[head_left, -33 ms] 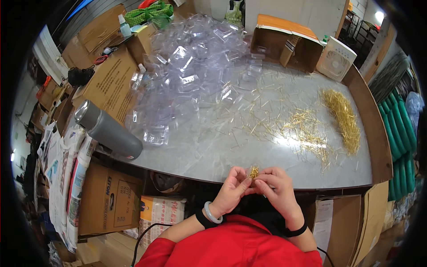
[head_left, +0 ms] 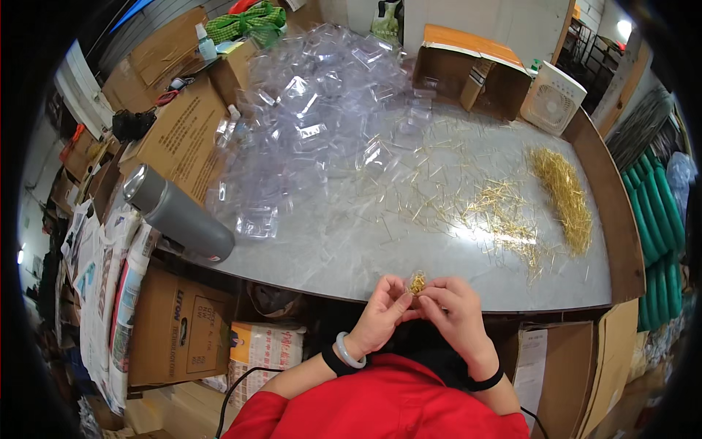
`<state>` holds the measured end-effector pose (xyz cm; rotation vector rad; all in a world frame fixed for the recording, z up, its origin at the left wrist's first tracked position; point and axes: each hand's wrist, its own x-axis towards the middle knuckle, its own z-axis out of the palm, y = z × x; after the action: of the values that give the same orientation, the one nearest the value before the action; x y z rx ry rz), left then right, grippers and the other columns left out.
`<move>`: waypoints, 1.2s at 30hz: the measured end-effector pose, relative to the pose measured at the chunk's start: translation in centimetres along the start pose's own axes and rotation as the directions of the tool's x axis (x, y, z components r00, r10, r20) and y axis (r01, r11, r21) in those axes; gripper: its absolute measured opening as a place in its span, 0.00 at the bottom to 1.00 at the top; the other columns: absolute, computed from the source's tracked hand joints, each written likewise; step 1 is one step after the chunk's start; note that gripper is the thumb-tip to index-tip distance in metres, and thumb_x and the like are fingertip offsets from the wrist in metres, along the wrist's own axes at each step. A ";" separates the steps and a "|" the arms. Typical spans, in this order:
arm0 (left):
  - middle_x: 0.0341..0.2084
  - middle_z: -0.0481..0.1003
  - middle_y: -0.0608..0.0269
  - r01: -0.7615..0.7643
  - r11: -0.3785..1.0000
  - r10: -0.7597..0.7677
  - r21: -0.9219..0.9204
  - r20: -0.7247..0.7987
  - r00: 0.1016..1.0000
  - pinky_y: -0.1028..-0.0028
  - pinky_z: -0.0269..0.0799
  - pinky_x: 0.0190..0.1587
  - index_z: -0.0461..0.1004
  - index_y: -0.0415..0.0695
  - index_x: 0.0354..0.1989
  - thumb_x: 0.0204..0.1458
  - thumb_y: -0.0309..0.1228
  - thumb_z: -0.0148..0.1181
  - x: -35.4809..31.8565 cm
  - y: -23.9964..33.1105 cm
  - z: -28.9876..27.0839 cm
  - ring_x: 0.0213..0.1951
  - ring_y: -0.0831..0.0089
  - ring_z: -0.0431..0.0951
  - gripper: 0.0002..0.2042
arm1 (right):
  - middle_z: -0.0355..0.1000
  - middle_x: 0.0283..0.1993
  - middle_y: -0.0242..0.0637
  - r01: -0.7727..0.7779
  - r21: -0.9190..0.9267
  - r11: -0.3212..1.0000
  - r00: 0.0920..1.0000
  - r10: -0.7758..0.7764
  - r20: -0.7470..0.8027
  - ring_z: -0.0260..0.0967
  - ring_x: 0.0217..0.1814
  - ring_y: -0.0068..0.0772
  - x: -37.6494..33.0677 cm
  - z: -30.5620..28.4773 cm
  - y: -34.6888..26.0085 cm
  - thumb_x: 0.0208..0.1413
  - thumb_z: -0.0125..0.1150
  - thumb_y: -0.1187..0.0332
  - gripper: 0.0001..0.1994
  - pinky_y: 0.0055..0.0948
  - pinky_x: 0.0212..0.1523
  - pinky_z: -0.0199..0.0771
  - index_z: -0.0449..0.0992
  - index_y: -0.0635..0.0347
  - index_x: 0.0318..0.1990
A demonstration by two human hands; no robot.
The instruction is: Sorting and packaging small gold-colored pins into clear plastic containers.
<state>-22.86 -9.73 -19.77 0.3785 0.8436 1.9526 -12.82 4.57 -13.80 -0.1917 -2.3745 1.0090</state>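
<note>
Tabletop (head_left: 322, 256), bare-fronted — fingers (head_left: 387, 287), clear case (head_left: 417, 282) at edge

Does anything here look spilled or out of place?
Loose gold pins lie strewn at all angles on the gray tabletop, looking messier than the dense pile to their right; whether spilled or spread deliberately, I can't tell.

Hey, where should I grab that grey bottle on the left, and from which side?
Probably around the middle of the grey bottle, below its lid, from its right with your left hand: the body is a tall cylinder, and that side faces the tabletop, while cardboard stands behind it.
</note>
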 end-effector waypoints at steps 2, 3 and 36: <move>0.48 0.69 0.66 0.006 1.000 -0.006 -0.003 -0.008 1.000 0.63 0.74 0.55 0.60 0.51 0.48 0.69 0.33 0.50 0.0 -0.5 -0.2 0.51 0.72 0.74 0.07 | 0.76 0.38 0.37 0.077 -0.102 0.992 0.997 -0.080 -0.023 0.74 0.39 0.42 -0.1 0.6 -0.2 0.48 0.70 0.72 0.07 0.37 0.39 0.75 0.80 0.59 0.36; 0.48 0.69 0.65 -0.017 1.000 0.017 0.001 -0.013 1.000 0.62 0.74 0.55 0.59 0.51 0.49 0.70 0.35 0.48 0.0 -0.6 -0.2 0.51 0.72 0.74 0.07 | 0.77 0.38 0.37 0.148 -0.202 0.968 0.986 -0.159 -0.040 0.75 0.37 0.43 -0.1 0.8 -0.4 0.47 0.69 0.74 0.07 0.37 0.38 0.76 0.79 0.59 0.35; 0.37 0.77 0.54 -0.154 0.768 0.355 0.622 -0.214 0.910 0.71 0.81 0.41 0.65 0.36 0.42 0.71 0.30 0.40 0.3 -1.0 1.7 0.37 0.70 0.81 0.10 | 0.73 0.44 0.40 0.137 -0.286 0.949 0.951 -0.207 -0.232 0.72 0.48 0.46 -1.3 4.3 0.8 0.44 0.60 0.76 0.12 0.40 0.47 0.76 0.75 0.61 0.39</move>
<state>-21.38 -8.46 -19.27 0.5759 1.7185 1.9904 -14.10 2.06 -17.37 -0.1964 -2.2314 0.5428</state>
